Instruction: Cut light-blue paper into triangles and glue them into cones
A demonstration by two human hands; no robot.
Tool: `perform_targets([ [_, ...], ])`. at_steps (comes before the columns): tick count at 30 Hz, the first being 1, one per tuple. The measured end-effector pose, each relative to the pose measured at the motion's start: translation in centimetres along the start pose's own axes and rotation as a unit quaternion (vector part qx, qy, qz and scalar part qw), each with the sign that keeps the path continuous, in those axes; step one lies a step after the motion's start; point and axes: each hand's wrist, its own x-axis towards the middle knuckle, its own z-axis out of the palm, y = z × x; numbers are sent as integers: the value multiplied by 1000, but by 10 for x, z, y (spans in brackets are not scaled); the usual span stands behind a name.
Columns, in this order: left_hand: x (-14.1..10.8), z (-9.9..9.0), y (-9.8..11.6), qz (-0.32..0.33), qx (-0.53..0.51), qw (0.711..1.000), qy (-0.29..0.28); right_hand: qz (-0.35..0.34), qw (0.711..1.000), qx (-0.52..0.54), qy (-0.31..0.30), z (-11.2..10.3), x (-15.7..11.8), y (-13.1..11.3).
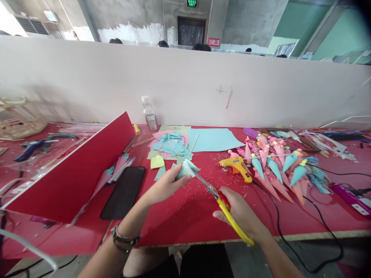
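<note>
The folded, patterned pale-blue paper [188, 166] lies at the centre of the clock, pinched between the thumb and fingers of the left hand [165, 186] at eight o'clock, while at four o'clock the right hand [239, 213] grips the handles of the scissors [209, 187], whose blades reach the paper's edge. Around this, a heap of paper scraps [171, 145] occupies eleven o'clock, a blue sheet [213, 139] one o'clock, and a yellow glue gun [238, 166] three o'clock. Farther out, pink and blue cones [275, 164] are piled beyond the glue gun.
</note>
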Motion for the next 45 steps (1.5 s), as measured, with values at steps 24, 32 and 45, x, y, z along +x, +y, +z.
perform_targets([
  [24,23,-7,-12,-73,-102,985,121,37,999,7,-3,6,-3,4],
  [32,100,-72,-56,-146,36,965,217,46,998,-31,1,9,-13,20],
  [45,-6,-87,-79,-160,169,963,134,61,993,-101,-5,17,-9,25],
])
